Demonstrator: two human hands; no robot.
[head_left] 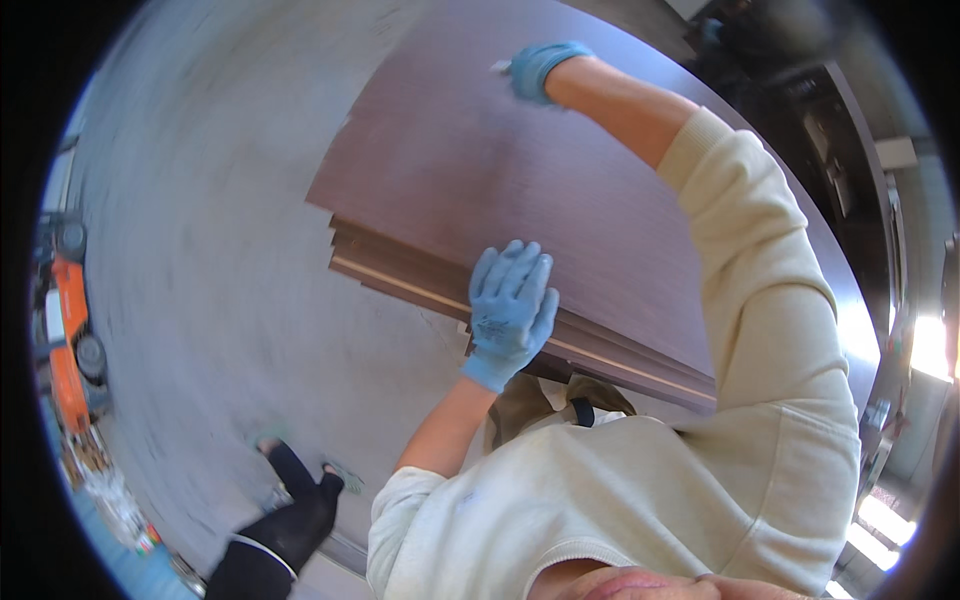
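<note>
A stack of large reddish-brown panels (430,170) lies in front of me, its layered edges showing along the near side. Near that edge my left hand (512,310), in a light blue glove, rests flat on the top panel with its fingers stretched out. Farther off, my right hand (543,75), gloved in the same blue, is reached out over the top panel. Its fingers are closed round a small whitish thing (501,67), of which only one end sticks out at the left; its kind cannot be made out. The right hand is slightly blurred.
Grey floor (220,200) stretches to the left of the stack. A person in dark clothing (285,520) is at the lower left. Beyond stands an orange wheeled vehicle (70,330), with mixed items (105,480) nearby. Dark equipment (830,140) lines the right side.
</note>
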